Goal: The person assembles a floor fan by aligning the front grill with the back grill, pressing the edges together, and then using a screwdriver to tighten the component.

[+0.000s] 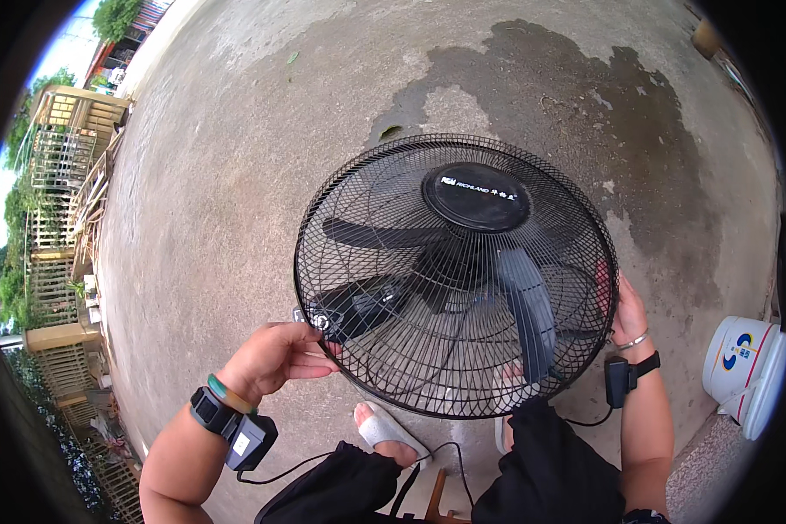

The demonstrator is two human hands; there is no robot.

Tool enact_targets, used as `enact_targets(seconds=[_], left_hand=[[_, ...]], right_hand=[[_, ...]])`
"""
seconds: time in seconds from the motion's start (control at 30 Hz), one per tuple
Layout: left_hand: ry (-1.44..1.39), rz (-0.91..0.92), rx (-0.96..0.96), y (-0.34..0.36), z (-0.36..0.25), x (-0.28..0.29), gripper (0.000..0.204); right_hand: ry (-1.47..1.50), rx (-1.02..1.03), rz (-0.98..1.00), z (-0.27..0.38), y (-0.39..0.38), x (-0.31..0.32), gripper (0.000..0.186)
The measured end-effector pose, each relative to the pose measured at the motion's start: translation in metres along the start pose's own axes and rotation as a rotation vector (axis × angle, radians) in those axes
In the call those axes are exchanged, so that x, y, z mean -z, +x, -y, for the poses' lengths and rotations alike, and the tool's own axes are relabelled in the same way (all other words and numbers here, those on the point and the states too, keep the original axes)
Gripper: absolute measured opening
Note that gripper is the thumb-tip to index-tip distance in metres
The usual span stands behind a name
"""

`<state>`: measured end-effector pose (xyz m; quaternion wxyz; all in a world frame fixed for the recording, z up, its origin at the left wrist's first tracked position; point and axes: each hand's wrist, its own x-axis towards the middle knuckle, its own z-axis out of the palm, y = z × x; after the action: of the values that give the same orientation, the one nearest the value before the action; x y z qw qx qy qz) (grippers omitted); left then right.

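Round and black, the caged fan [456, 271] is gripped by half-closed left fingers [309, 360] and curled right fingers [625, 301].

A hand had room to pass over the concrete [201, 192] left of centre. The caged fan [456, 271] barred the middle, left hand [279, 356] and right hand [627, 313] at its rim; dark-trousered legs [550, 467] blocked the bottom, a white bucket [735, 368] the right edge.

Fingers of the right hand [630, 314] are half lost behind the fan [450, 288], right of frame. Lower middle, the right slipper [499, 433] is mostly covered, and some wooden thing [437, 496] gets chopped by the bottom edge. Lower-left clutter [109, 428]? Too tiny to tell.
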<state>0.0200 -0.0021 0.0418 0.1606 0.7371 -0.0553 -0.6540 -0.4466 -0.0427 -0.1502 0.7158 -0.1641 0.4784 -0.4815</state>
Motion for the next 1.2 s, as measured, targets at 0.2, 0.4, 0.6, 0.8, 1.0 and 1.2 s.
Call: enact_targets(seconds=[0.2, 0.4, 0.6, 0.8, 1.0, 1.2], left_hand=[[0.263, 0.064, 0.155, 0.010, -0.015, 0.008, 0.030], [0.419, 0.014, 0.267, 0.015, -0.023, 0.003, 0.029], [0.377, 0.049, 0.289, 0.013, -0.014, -0.003, 0.033], [0.230, 0.132, 0.217, 0.024, -0.001, 0.008, 0.020], [0.187, 0.110, 0.143, 0.017, 0.004, 0.004, 0.028], [0.069, 0.198, 0.037, 0.020, 0.015, 0.017, 0.022]], right_hand=[[-0.029, -0.023, 0.004, -0.002, 0.001, 0.000, 0.032], [-0.044, 0.001, 0.030, -0.005, 0.006, 0.011, 0.033], [-0.057, -0.038, 0.009, 0.002, 0.006, 0.014, 0.034], [0.021, -0.086, -0.005, -0.006, 0.005, 0.016, 0.034], [-0.024, -0.136, -0.076, -0.006, 0.005, 0.020, 0.033], [-0.021, -0.186, -0.064, -0.008, 0.010, 0.022, 0.032]])
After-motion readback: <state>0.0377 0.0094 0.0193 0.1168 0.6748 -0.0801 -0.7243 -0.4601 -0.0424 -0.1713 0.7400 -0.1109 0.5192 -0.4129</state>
